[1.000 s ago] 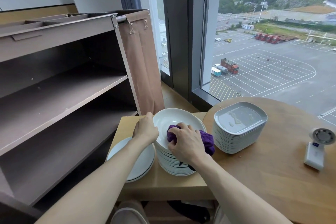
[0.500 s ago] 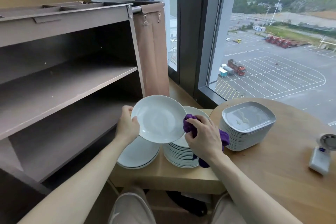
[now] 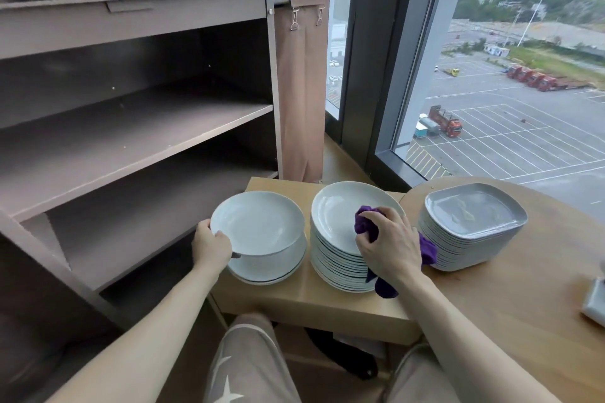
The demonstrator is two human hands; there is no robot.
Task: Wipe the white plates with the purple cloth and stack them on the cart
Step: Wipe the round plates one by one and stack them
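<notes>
While the left grip (image 3: 212,247) clamped the near-left rim of a white plate (image 3: 258,222), thumb on top and fingers curled beneath, that plate hung roughly level just above a short stack (image 3: 271,268) of round white plates on the left part of the low wooden bench (image 3: 314,301). Right beside it stood a taller stack (image 3: 337,262) of the same plates. The right grip (image 3: 389,247) was closed around a bunched purple cloth (image 3: 365,222), pressing it onto the near-right side of the top plate of that stack, with loose ends of the cloth trailing out to the right and below the wrist.

To the left stood the cart (image 3: 131,26), its middle shelf (image 3: 131,141) and lower shelf (image 3: 137,222) open towards the person; the held plate was near the lower shelf's front edge. The cart's front corner post (image 3: 274,91) rose just beyond the held plate, and a brown fabric bag (image 3: 299,91) hung from clips on the cart's right end, behind the low bench. On the round bench (image 3: 523,304) to the right sat a stack of grey square plates (image 3: 471,232), just beside the right grip. A white object (image 3: 594,303) showed only partly at the right edge. A window (image 3: 507,108) lay beyond, and the person's knees were below.
</notes>
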